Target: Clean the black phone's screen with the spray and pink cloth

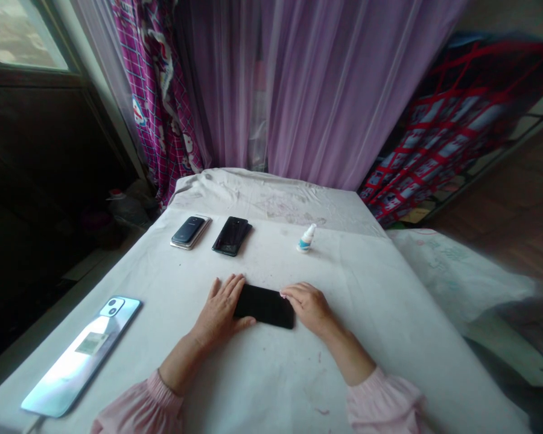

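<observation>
A black phone (265,305) lies flat on the white cloth-covered table (271,374), in front of me. My left hand (219,310) rests at its left end, fingers stretched along the far edge and thumb against the near edge. My right hand (308,304) grips the phone's right end with curled fingers. Both sleeves are pink.
Two dark phones (190,231) (231,235) lie side by side farther back on the left. A small white dropper bottle (306,238) with a blue label stands behind right. A large light-blue phone (81,352) lies at the near left edge. Purple curtains hang behind the table.
</observation>
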Motion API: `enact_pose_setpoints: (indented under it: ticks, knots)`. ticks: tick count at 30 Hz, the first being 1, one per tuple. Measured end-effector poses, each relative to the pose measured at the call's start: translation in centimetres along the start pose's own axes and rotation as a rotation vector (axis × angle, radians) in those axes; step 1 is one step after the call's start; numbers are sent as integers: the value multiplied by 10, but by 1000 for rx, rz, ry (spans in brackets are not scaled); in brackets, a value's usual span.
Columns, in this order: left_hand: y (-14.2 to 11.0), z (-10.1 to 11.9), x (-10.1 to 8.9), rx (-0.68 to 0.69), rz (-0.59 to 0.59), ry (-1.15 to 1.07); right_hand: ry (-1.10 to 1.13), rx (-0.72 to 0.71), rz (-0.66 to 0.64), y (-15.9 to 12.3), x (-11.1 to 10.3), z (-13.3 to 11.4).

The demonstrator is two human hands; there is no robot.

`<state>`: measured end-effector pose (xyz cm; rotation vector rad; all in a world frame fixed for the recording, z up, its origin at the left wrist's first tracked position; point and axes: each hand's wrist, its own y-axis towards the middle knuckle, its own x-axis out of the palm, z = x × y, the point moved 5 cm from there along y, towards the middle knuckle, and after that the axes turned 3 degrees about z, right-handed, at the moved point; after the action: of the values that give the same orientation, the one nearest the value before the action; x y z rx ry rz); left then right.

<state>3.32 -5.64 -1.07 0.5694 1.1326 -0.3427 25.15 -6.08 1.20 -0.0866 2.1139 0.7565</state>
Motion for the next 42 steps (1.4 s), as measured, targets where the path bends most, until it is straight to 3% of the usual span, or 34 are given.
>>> enact_pose_setpoints:
  ticks: [14,18,25,30,33,42]
  knots:
    - [0,1,-1,-14,15,-5,-37,-53,-182,50,45,-39]
    - [0,0,-1,-37,33,-7,-1,-72,-147,41,34,-31]
    - [0,4,-4,-37,50,-21,-16,6,-18,-4,-16,8]
    - [-3,13,-4,-59,71,-1,19,181,239,-25,-42,17]
    - [-4,21,-3,-45,91,11,28,203,310,-22,-41,8]
    - [1,33,-2,-22,46,-15,-94,90,122,-8,-9,-14]
